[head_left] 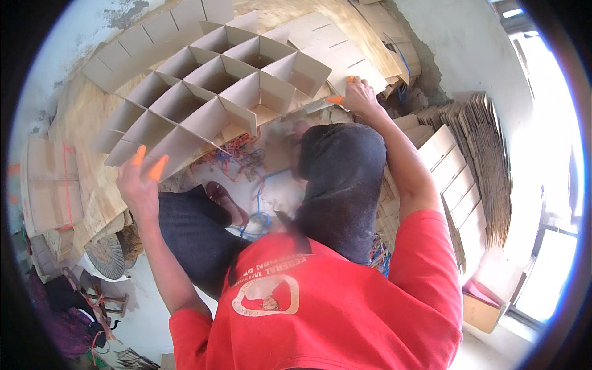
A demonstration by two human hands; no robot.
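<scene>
A cardboard divider grid point(213, 77) of interlocking slotted strips stands in front of me, its cells facing up. My left hand point(137, 188) is at its near left corner, thumb and a finger on the outer panel; both wear orange finger covers. The remaining fingers of that hand are mostly hidden. Beyond the grid's right end, my right hand point(362, 98) pinches the near edge of a slotted cardboard strip point(320, 106), which is blurred. Orange covers are on its thumb and a fingertip too. Flat slotted sheets point(336, 49) lie just past this hand.
Under the grid is a plywood board point(86, 179). More slotted cardboard point(145, 37) lies behind it. Tall stacks of cardboard pieces point(475, 160) stand at right, with a tied bundle point(54, 182) at left. Loose coloured straps point(237, 154) are on the floor between my legs.
</scene>
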